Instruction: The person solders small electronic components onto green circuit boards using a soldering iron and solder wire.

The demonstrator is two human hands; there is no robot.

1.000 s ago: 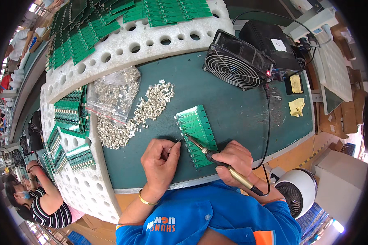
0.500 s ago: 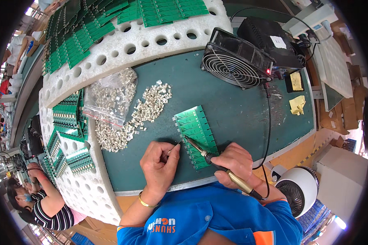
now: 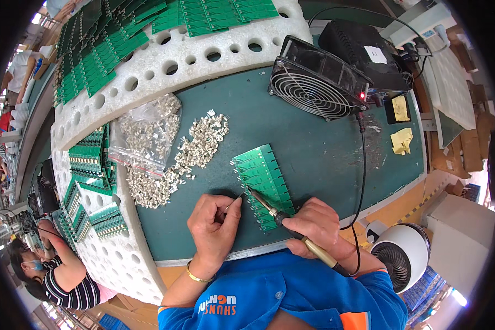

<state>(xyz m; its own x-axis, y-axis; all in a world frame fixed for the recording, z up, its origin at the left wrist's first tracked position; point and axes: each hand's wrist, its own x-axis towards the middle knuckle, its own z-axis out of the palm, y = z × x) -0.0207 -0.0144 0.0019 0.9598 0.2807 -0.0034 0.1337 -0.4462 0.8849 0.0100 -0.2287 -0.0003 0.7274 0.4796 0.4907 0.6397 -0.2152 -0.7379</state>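
Circuit board [image 3: 264,179]: frame centre, long axis steep, top leaning left. Left hand [image 3: 213,224], just beside its left edge, pinches thin wire [image 3: 239,196]; right hand [image 3: 315,224], lower right, grips soldering iron [image 3: 279,216], tip near that edge.

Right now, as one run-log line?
left hand: pinching thin wire | right hand: holding soldering iron, tip by left edge of green board | white connectors: piled left of board

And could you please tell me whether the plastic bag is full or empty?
Not empty: many small white parts show through the plastic bag; fullness unclear.
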